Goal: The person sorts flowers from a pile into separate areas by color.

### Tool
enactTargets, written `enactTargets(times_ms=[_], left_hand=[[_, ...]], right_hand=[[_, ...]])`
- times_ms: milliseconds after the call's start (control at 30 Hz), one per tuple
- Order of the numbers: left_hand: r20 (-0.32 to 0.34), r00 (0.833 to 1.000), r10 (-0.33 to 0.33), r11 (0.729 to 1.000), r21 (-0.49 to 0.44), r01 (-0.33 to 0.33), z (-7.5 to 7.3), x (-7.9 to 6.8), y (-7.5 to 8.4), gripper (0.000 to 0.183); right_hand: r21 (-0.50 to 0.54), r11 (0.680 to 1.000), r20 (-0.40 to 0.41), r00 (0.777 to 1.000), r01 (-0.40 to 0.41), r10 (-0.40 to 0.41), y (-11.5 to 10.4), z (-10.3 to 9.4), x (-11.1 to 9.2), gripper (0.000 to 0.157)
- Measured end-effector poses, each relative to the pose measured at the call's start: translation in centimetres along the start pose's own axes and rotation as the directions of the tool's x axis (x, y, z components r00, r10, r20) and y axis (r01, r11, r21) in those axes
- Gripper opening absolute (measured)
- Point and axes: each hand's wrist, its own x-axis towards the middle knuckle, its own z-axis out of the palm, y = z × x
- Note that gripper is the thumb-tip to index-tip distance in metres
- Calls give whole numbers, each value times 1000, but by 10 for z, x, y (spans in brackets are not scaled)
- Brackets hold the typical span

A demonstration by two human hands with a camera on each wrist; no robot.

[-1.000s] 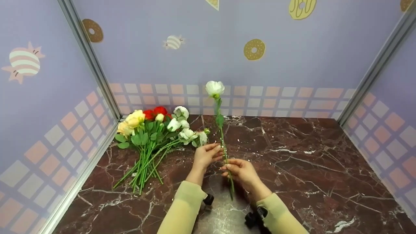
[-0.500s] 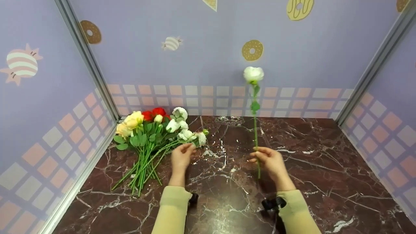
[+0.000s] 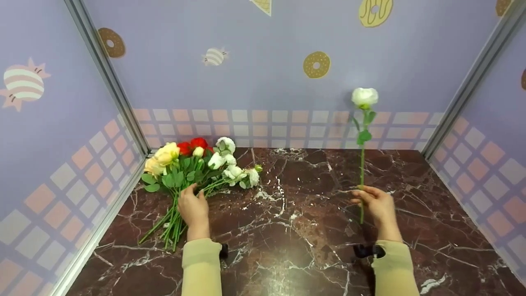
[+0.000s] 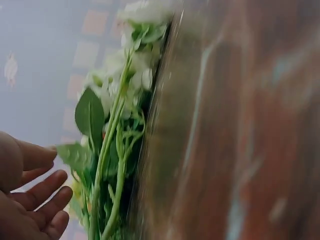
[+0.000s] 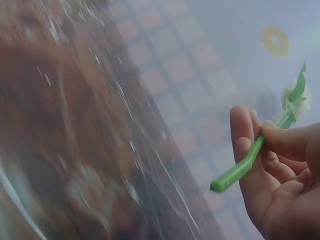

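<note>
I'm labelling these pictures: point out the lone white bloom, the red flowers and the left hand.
Lone white bloom (image 3: 365,97): head view, on its petals.
Red flowers (image 3: 200,142): head view, on one's petals.
Left hand (image 3: 193,209): head view, on its back.

On the table (image 3: 296,230), the flower bunch (image 3: 185,168) lies to my left, blooms toward the back wall (image 3: 263,74), stems pointing toward me. My left hand (image 3: 194,211) is in front of its upper stems. Well apart on the right, my right hand (image 3: 380,205) holds a long-stemmed flower (image 3: 364,137) upright, bloom uppermost before that wall.
</note>
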Motion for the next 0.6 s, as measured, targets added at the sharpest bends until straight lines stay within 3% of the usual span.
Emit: enactTargets(times_ms=[100, 267, 433, 600], left_hand=[[76, 996, -54, 998, 49, 50, -5, 2, -4, 36], [198, 972, -131, 980, 176, 96, -11, 6, -5, 39], [250, 956, -153, 955, 286, 78, -16, 10, -6, 39], [264, 954, -142, 931, 362, 39, -20, 18, -5, 26]], right_hand=[[-25, 1000, -38, 999, -16, 15, 1, -20, 3, 47], [-104, 992, -96, 994, -65, 55, 4, -56, 5, 48], [-189, 973, -134, 985, -136, 112, 7, -95, 4, 50], [-248, 950, -149, 976, -191, 157, 7, -128, 3, 50]])
